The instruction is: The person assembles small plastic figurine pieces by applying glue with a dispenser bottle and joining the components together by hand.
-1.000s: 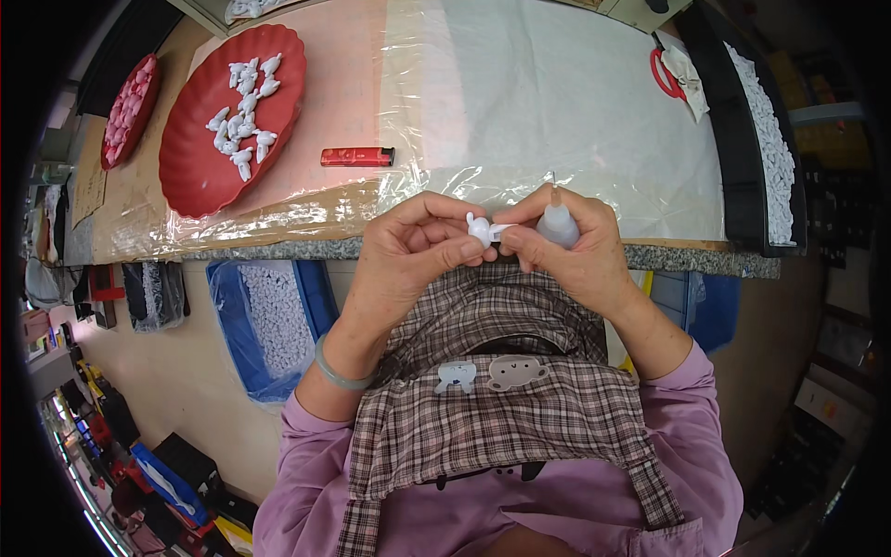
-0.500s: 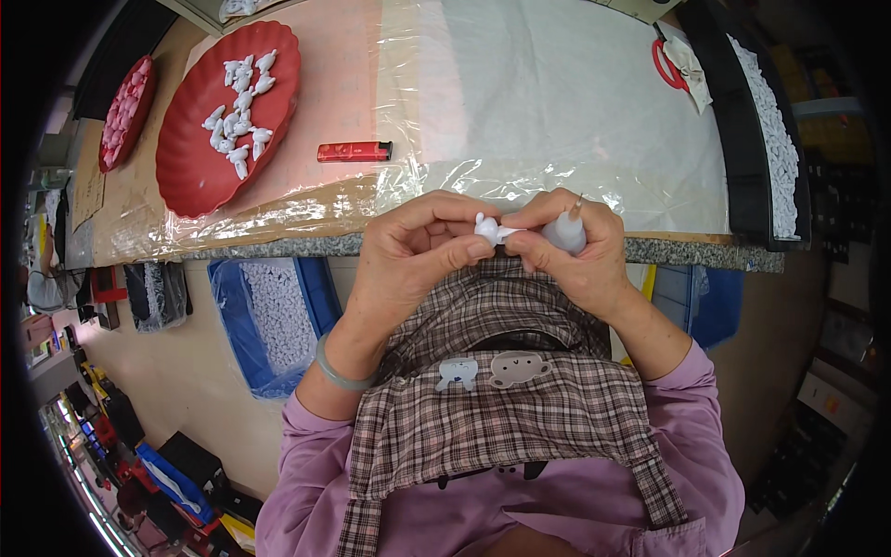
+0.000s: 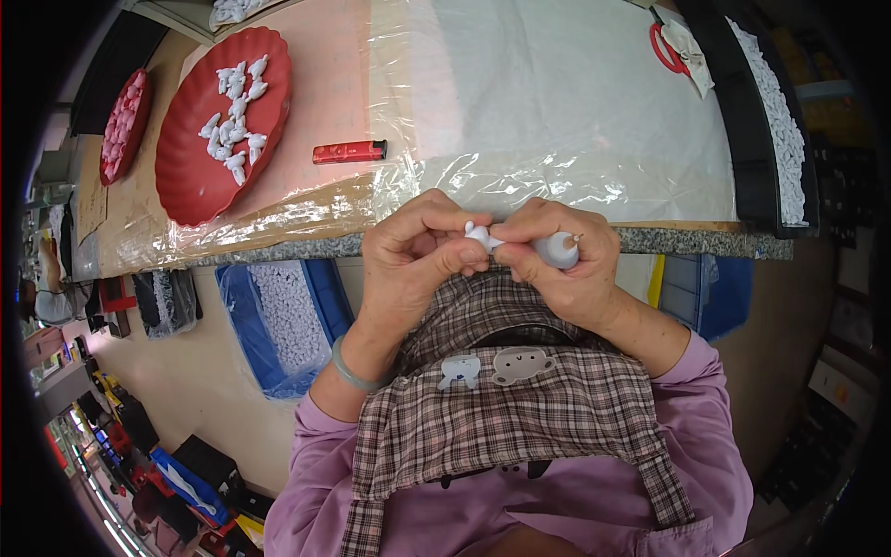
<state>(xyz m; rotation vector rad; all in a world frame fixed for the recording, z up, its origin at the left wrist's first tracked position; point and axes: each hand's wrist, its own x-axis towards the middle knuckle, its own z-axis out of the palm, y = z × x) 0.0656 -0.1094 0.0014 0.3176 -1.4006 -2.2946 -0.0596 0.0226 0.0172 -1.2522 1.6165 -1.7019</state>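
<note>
Between both hands, just off the table's near edge, is a small white plastic rabbit figure (image 3: 478, 233). My left hand (image 3: 415, 249) is closed, pinching the figure's eared head between thumb and fingertips. With thumb and forefinger my right hand (image 3: 568, 252) pinches the figure's other end. Tucked in the same right hand, under the curled fingers, is a small translucent squeeze bottle (image 3: 559, 249) with a thin needle tip pointing to the right. The fingertips partly cover the figure's body, so the join between its parts is hard to make out.
A red scalloped plate (image 3: 190, 176) bears several white rabbit figures. Beside it lie a red lighter (image 3: 349, 152) and a smaller dish of pink pieces (image 3: 121, 125). Red-handled scissors (image 3: 668, 48) and a black tray of white pieces (image 3: 780, 125) stand right. Below is a blue bin (image 3: 243, 330).
Both hands stay on the figure and have shifted slightly left in the picture. The bottle's needle has tipped from pointing up to pointing right. The view has turned a little.
</note>
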